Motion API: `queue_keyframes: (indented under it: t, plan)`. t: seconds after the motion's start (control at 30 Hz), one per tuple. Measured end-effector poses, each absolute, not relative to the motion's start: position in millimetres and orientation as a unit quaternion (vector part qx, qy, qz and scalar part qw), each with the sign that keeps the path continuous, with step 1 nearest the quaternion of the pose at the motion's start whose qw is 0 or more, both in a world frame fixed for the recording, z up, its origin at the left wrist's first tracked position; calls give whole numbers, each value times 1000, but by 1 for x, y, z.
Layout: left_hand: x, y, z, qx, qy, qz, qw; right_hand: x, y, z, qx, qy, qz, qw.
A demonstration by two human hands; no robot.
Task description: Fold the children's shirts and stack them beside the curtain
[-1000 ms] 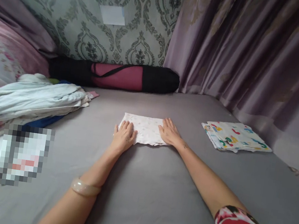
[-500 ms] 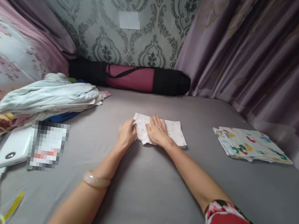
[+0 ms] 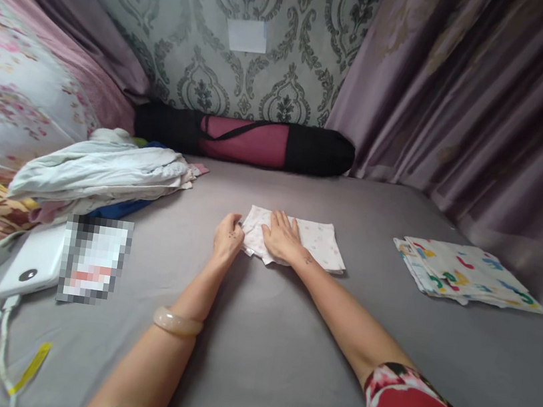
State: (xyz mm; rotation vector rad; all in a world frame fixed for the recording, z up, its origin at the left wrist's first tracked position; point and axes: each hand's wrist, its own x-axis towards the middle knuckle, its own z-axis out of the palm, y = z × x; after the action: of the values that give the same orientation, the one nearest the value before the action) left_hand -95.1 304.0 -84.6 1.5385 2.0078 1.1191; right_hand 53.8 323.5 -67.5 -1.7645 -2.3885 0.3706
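Left hand (image 3: 229,236): fingers curled at the near-left edge of the pale printed cloth (image 3: 321,243); whether they pinch it, I cannot tell.
Right hand (image 3: 283,237): open, palm down on that cloth.
Pale printed cloth: beneath the right hand, folded into a flat rectangle; its end beside the left hand looks uneven, so probably not fully neatened.
Folded multicolored cloths (image 3: 469,272): well right of the right hand, seemingly finished.
Clothes heap (image 3: 104,170): left of the left hand, loose, apparently unsorted.
Gray sheet (image 3: 310,357): stretches from the right hand to the folded multicolored cloths.
Long bag (image 3: 244,142): beyond both hands, bounding the far side.
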Motion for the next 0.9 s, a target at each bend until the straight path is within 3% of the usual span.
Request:
queue_keyframes:
  t: [0.3,0.9]
  plan:
    - [-100,305,-83,504,713,440,211,23,328,-79,-583,-797,108,110]
    - [-105,311,-89,474,716,473,198,-15,331,-77,-582,-801,96,98]
